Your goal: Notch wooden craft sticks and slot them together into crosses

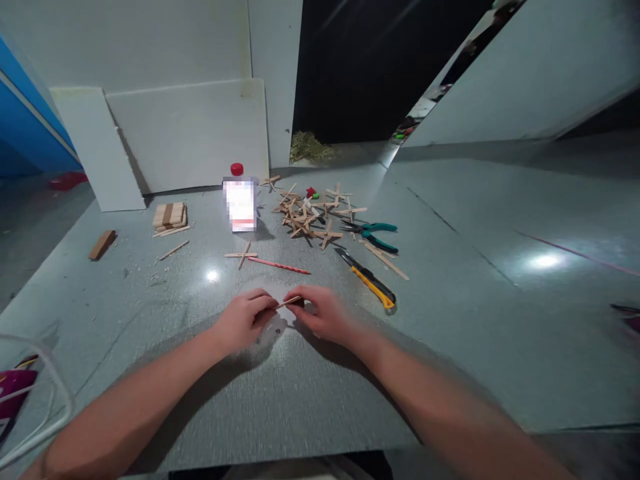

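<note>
Between my hands is a thin wooden stick (287, 303), pinched at both ends. My left hand (246, 319) grips its left end, and my right hand (323, 312) closes on the right end. Just beyond them, a red pencil (280, 266) lies beside two crossed sticks (243, 255). A yellow and black utility knife (370, 283) rests to the right of my right hand. Farther back is a pile of crossed wooden sticks (300, 217), with teal-handled pliers (373, 235) at its right side.
A bottle with a red cap (237, 169) stands behind the crossed sticks. Bundled sticks (170, 217) and a small brown block (103, 245) lie at the left. White boards (190, 137) lean at the back. A white cable (55, 380) curves at the lower left.
</note>
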`<state>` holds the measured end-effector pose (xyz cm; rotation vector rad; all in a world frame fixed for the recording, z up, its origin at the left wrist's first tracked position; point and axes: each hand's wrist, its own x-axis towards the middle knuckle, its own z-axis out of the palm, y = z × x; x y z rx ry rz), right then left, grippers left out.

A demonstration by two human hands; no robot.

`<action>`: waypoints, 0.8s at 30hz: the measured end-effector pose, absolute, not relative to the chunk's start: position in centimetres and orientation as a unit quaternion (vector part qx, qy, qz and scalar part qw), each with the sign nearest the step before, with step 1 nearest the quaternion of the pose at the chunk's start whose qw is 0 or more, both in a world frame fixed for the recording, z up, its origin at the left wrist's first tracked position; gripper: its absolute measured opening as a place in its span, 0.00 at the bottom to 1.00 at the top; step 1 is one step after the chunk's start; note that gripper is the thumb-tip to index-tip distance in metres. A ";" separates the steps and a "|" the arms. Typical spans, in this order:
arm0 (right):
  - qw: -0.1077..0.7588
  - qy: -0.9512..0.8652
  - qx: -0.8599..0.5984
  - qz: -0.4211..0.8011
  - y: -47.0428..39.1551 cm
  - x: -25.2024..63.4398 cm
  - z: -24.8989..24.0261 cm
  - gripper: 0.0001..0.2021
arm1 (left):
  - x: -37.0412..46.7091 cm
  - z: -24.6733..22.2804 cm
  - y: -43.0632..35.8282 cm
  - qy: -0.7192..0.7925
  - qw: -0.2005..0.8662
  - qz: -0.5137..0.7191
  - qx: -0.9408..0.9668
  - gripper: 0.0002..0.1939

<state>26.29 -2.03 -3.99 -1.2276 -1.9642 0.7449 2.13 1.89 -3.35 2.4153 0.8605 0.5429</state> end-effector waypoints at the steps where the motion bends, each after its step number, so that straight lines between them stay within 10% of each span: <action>1: 0.351 -0.752 -0.473 0.295 -2.1 26.1 -4.1 0.06 | 2.1 -3.2 1.8 0.312 0.261 0.197 0.892 0.10; 11: 0.414 -0.690 -0.489 0.335 -1.0 27.0 -4.8 0.05 | 1.5 -1.5 9.6 0.492 0.144 0.222 0.829 0.20; 24: 0.459 -0.639 -0.473 0.396 -0.9 27.2 -4.7 0.03 | 2.3 -0.5 8.8 0.521 0.259 0.286 0.762 0.18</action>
